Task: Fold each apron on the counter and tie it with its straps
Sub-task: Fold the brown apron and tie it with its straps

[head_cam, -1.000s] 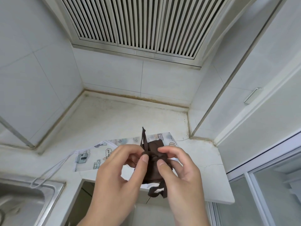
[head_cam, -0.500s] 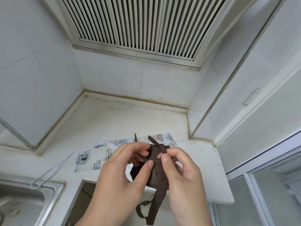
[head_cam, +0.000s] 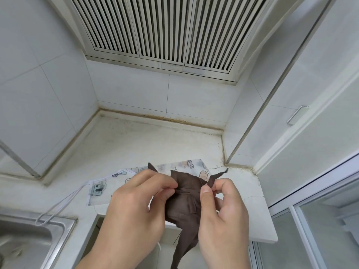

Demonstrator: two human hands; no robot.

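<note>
Above the counter [head_cam: 136,144] edge, left hand [head_cam: 134,212] and right hand [head_cam: 223,212] pinching a folded brown apron [head_cam: 184,200], strap ends sticking out, patterned apron [head_cam: 101,189] lying flat behind

The folded apron [head_cam: 185,200] is plain dark brown throughout, its straps [head_cam: 217,176] the same brown. The second apron [head_cam: 101,188] is white with a printed pattern of small cartoon pictures in grey, teal and peach; its cords [head_cam: 58,206] are white. The counter [head_cam: 147,144] is off-white with brownish staining along the back joint. The wall tiles [head_cam: 194,98] are white. The sink [head_cam: 29,241] is silver-grey steel.
</note>
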